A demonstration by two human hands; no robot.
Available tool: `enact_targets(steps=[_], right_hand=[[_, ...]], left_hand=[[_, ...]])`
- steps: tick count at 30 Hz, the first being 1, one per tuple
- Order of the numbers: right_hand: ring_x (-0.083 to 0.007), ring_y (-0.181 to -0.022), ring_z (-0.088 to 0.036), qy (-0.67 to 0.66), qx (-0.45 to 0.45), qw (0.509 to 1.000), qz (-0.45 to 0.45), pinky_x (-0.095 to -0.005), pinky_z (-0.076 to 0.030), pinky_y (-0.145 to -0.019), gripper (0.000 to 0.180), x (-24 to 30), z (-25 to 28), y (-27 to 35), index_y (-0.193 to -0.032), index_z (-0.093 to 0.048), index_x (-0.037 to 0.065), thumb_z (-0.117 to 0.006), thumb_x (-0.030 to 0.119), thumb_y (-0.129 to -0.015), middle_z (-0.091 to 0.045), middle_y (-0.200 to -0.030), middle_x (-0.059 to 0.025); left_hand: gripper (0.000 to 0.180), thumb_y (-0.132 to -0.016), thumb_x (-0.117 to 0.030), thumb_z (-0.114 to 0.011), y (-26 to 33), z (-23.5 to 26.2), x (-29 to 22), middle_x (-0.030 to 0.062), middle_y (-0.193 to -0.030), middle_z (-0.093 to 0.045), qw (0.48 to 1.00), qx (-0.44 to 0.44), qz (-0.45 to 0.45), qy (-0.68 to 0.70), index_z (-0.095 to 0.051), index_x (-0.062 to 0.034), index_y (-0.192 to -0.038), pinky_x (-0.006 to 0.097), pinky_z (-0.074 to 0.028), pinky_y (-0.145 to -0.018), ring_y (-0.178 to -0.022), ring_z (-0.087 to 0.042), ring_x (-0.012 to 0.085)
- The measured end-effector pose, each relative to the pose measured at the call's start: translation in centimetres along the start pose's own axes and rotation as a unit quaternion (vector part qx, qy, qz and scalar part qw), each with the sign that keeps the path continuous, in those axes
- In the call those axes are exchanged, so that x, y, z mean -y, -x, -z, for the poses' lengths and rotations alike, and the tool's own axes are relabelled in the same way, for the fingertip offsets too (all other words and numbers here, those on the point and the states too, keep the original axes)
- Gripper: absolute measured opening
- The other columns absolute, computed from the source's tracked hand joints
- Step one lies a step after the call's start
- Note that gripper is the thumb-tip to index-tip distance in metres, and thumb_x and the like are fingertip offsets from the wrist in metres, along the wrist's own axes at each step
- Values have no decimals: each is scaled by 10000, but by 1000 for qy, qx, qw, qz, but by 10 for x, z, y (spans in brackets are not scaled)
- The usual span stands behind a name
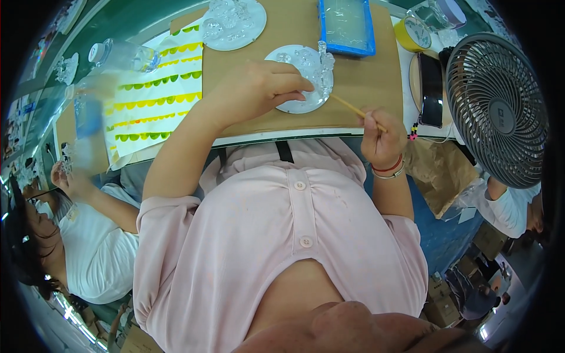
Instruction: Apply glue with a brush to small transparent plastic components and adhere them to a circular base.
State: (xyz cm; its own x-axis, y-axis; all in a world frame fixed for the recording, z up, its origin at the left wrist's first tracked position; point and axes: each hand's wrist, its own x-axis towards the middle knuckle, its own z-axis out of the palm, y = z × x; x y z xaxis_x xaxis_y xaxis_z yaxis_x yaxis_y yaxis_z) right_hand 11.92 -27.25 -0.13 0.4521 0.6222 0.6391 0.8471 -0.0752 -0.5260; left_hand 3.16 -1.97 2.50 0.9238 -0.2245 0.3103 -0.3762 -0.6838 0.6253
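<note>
We see the left hand (259, 88) resting on the white round plate (297, 105) at the middle of the brown board (365, 76), fingers curled together over clear, glassy pieces (318, 67) — the right hand (382, 141), just off the plate's lower right, pinches a thin wooden stick (353, 108) pointing toward the plate. Beyond the plate lie a blue tray (347, 26) and another white plate (also piled with clear pieces) (235, 23); a grey fan (497, 109) stands well to its right.

Cardboard boxes (438, 291) low right, brown paper bag (438, 173) beside table

Pale pink short-sleeved buttoned top (282, 235), right hand (382, 141) wrist banded (red cord, silver bangle)
</note>
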Motion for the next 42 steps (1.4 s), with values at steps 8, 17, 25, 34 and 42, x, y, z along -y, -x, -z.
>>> enact_targets(steps=[8, 17, 25, 34, 42], right_hand=[[-271, -582, -579, -36, 54, 996, 60, -334, -449, -513, 151, 26, -9, 2, -897, -533, 29, -646, 11, -800, -616, -751, -118], [-232, -582, -610, -31, 51, 997, 53, -308, -480, -542, 80, 20, -6, 8, -931, -493, 11, -560, 17, -887, -634, -734, -129], [-178, -599, -623, 30, -42, 999, -17, -249, -481, -552, 68, -8, -4, 1, -957, -495, -15, -532, 34, -929, -640, -705, -122], [-206, -593, -612, 41, 24, 999, 7, -302, -474, -548, 158, 17, 11, 11, -804, -566, 2, -515, 89, -926, -617, -647, -90], [-146, -444, -437, -38, -336, 941, -19, -232, -383, -405, 224, 13, 52, 16, -887, -404, 11, -421, 212, -985, -457, -596, -110]], left_hand=[[132, -760, -62, -723, -1, -6, -1, 62, -834, -666, 999, -27, -35, 15, -666, -61, -879, 302, -514, -595, -710, -644, 219], [131, -767, -63, -717, 2, -4, 1, 60, -884, -675, 999, -19, -25, 11, -667, -65, -888, 309, -529, -636, -766, -655, 221], [118, -769, -65, -713, 1, -5, 3, 53, -887, -676, 999, -14, -30, 2, -664, -68, -877, 315, -528, -633, -763, -653, 230], [127, -749, -52, -713, 1, -2, 4, 47, -872, -674, 999, -16, -31, -5, -659, -61, -864, 338, -530, -669, -750, -647, 241], [119, -735, -23, -740, -14, 67, -38, 56, -787, -676, 986, -41, 13, 161, -685, -44, -839, 290, -506, -638, -735, -653, 188]])
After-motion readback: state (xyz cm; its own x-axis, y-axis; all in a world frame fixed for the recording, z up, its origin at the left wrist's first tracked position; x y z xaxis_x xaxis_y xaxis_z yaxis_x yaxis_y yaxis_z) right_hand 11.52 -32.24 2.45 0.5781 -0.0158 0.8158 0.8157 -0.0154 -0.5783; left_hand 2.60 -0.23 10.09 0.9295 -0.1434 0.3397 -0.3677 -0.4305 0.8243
